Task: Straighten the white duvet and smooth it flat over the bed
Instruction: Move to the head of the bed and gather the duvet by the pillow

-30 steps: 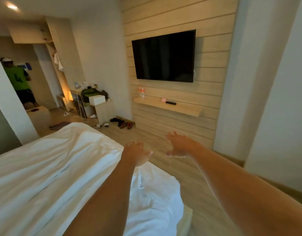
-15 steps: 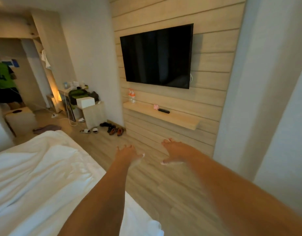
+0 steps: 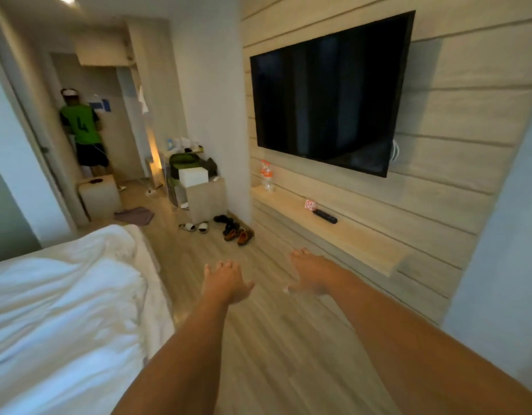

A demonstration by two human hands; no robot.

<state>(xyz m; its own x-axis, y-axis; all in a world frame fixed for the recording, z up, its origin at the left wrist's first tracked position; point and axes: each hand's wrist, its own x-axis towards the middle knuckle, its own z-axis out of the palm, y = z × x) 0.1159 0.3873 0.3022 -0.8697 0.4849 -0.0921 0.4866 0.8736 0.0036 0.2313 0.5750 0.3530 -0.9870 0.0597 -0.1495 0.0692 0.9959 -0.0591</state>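
The white duvet (image 3: 64,310) lies rumpled over the bed at the lower left, with folds running across it and one edge hanging down the bed's right side. My left hand (image 3: 225,281) is stretched out over the wooden floor to the right of the bed, fingers straight, holding nothing. My right hand (image 3: 312,272) reaches forward beside it, also empty with fingers spread. Neither hand touches the duvet.
A dark TV (image 3: 327,94) hangs on the wood-panel wall above a floating shelf (image 3: 333,235) with a bottle and a remote. Several shoes (image 3: 228,229) lie on the floor by a small cabinet (image 3: 204,196). A person in a green shirt (image 3: 80,124) stands in the far hallway.
My view has swung away from the bed toward the TV wall. Both hands were over the duvet's corner a second ago and now hover over the floor, still empty.
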